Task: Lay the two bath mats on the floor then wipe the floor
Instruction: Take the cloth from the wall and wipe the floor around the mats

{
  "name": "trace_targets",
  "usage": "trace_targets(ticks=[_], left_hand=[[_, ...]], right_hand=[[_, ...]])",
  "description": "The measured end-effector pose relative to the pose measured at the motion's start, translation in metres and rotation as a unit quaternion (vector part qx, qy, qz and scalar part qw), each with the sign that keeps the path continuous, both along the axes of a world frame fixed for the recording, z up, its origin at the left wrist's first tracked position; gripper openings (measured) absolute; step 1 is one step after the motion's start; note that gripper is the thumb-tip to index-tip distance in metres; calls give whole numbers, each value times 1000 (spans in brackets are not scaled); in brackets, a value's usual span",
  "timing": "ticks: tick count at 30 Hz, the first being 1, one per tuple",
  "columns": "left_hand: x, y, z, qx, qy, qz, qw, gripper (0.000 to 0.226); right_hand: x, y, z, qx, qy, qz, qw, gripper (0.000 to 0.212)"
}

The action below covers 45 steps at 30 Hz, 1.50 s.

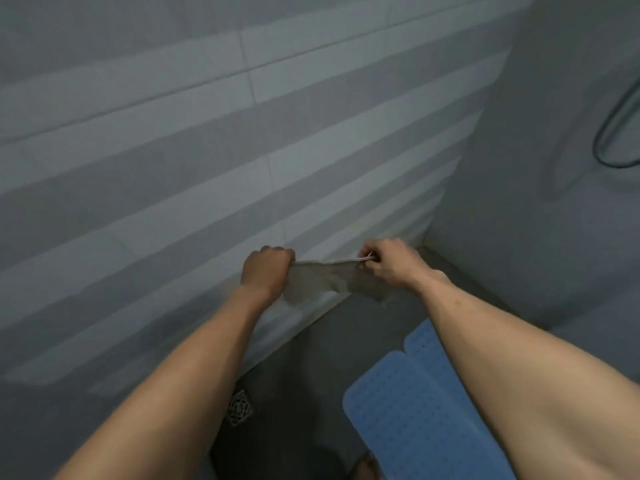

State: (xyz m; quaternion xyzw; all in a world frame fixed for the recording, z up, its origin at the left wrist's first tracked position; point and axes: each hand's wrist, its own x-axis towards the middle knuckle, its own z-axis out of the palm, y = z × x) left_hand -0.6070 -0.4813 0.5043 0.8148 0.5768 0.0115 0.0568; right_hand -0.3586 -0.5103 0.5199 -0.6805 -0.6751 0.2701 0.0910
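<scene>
step: readying cloth to wipe | left hand [266,271] fist-grips one end of grey cloth [325,277], right hand [388,263] pinches the other, stretched in the air before the tiled wall [173,168] | two blue bath mats [415,403] lie on floor [311,358], overlapping | advice: fold flat, wipe toward drain [239,408], skirting mats

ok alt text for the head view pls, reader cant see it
Two bare hands, left hand and right hand, hold a grey cloth stretched between them in front of a tiled wall. Below, two blue mats lie on the dark floor near a drain.
</scene>
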Motion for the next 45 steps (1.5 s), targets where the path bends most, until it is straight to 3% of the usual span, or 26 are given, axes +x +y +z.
trace_targets(ticks=[6, 10, 19, 28, 31, 40, 45], left_hand=[[34, 34, -123, -136, -107, 43, 984, 28], [38, 49, -223, -179, -109, 36, 977, 26], [33, 86, -480, -241, -7, -42, 970, 22], [51, 98, -654, -304, 172, -97, 932, 26], [65, 107, -705, -305, 193, -123, 924, 29], [136, 143, -826, -221, 92, -184, 953, 25], [150, 132, -857, -127, 24, -197, 972, 59]], right_hand=[[21, 12, -122, -71, -20, -45, 996, 9], [17, 14, -230, -133, 6, -75, 988, 19], [-6, 20, -503, -219, 66, -157, 961, 26], [-15, 14, -695, -297, 88, -127, 942, 23], [-7, 19, -742, -324, 80, -101, 937, 24], [58, 48, -843, -257, -10, -167, 952, 34], [74, 48, -879, -172, -46, -250, 952, 37]])
